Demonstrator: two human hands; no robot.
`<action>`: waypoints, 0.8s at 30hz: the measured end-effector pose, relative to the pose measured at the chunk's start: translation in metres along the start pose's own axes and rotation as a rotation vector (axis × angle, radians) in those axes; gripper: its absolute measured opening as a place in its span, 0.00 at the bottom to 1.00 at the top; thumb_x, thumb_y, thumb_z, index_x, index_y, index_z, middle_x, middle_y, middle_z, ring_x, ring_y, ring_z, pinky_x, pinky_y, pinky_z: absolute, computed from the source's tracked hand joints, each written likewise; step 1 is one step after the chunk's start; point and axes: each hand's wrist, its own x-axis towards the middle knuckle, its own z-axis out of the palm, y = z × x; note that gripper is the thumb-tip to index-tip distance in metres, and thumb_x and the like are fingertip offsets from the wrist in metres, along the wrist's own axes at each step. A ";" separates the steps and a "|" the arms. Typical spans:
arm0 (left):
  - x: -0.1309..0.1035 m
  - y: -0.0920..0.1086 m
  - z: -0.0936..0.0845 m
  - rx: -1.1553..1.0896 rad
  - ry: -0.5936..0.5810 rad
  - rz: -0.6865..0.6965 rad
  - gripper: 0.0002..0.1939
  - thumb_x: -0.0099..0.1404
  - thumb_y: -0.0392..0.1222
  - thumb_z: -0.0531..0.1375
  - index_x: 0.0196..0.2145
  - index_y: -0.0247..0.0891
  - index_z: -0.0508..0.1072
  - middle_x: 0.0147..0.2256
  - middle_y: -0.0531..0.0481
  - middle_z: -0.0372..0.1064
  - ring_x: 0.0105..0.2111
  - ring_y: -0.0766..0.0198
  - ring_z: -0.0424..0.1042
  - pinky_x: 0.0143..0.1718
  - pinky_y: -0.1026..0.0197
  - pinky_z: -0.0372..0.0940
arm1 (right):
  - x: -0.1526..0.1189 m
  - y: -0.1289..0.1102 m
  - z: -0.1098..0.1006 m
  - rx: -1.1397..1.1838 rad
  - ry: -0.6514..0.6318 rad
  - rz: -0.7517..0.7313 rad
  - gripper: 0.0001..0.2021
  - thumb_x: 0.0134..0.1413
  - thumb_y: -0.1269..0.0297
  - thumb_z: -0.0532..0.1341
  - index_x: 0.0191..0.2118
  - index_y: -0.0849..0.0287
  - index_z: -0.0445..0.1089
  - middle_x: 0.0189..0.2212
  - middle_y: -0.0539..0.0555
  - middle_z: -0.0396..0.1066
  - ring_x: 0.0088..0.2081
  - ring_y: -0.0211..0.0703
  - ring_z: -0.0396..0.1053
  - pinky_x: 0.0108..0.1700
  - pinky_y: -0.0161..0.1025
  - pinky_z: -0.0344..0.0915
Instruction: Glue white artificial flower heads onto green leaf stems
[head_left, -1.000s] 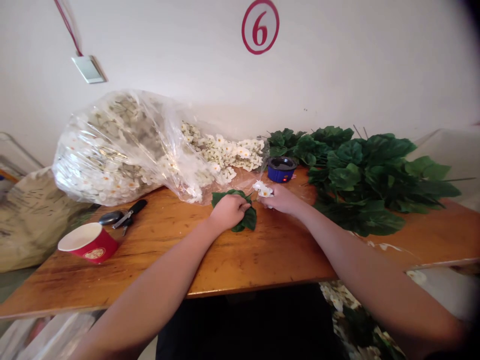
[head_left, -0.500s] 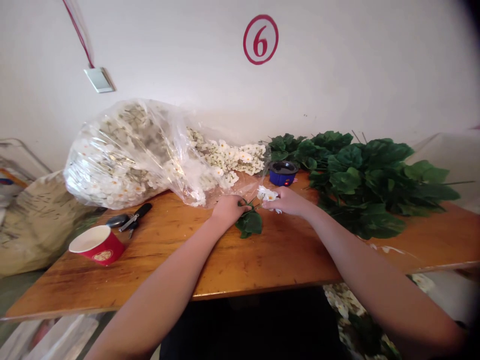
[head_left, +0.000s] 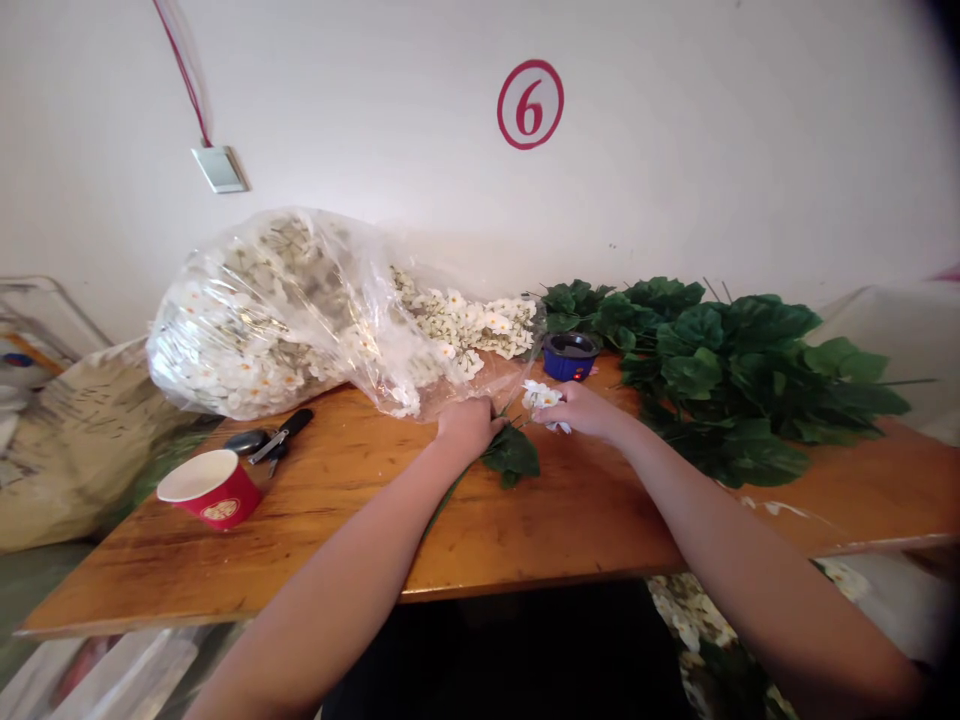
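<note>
My left hand (head_left: 466,426) is closed on a green leafy stem (head_left: 513,452) near the middle of the wooden table; the stem's lower end runs back under my forearm. Just right of it, my right hand (head_left: 581,410) pinches a small cluster of white flowers (head_left: 541,396), whose thin stalks point towards the leaves. Behind my right hand stands a small blue pot (head_left: 569,356) with a dark top. White flowers (head_left: 480,325) spill from the mouth of a clear plastic bag (head_left: 262,320) at the back left.
A heap of green leaves (head_left: 742,380) covers the back right of the table (head_left: 337,540). On the left stand a red paper cup (head_left: 214,490) and, behind it, a black-handled tool (head_left: 289,433) beside a dark rounded object (head_left: 247,441). More white flowers (head_left: 690,610) lie below the table's front edge.
The whole view has shifted, with things now a little further right and lower. More of the stem shows below my left hand. Both hands keep their hold.
</note>
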 end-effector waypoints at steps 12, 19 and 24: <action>-0.007 -0.003 -0.010 -0.110 0.022 -0.071 0.14 0.64 0.45 0.53 0.37 0.36 0.76 0.38 0.39 0.76 0.39 0.53 0.75 0.40 0.57 0.66 | 0.002 0.002 0.008 0.053 -0.056 -0.042 0.14 0.44 0.54 0.66 0.30 0.61 0.70 0.22 0.51 0.72 0.24 0.40 0.67 0.26 0.34 0.61; -0.002 -0.007 -0.004 -0.172 0.105 0.101 0.09 0.58 0.35 0.57 0.34 0.34 0.76 0.35 0.41 0.75 0.38 0.57 0.73 0.42 0.61 0.65 | 0.001 -0.001 0.011 0.074 -0.029 -0.069 0.14 0.44 0.55 0.67 0.32 0.61 0.71 0.24 0.51 0.72 0.25 0.39 0.67 0.27 0.34 0.61; 0.001 -0.006 0.008 -0.462 0.136 0.001 0.25 0.57 0.32 0.56 0.54 0.33 0.69 0.36 0.46 0.75 0.37 0.60 0.73 0.40 0.63 0.64 | 0.002 -0.003 0.016 0.027 -0.019 -0.053 0.12 0.45 0.57 0.64 0.29 0.62 0.69 0.21 0.50 0.70 0.22 0.38 0.65 0.25 0.34 0.58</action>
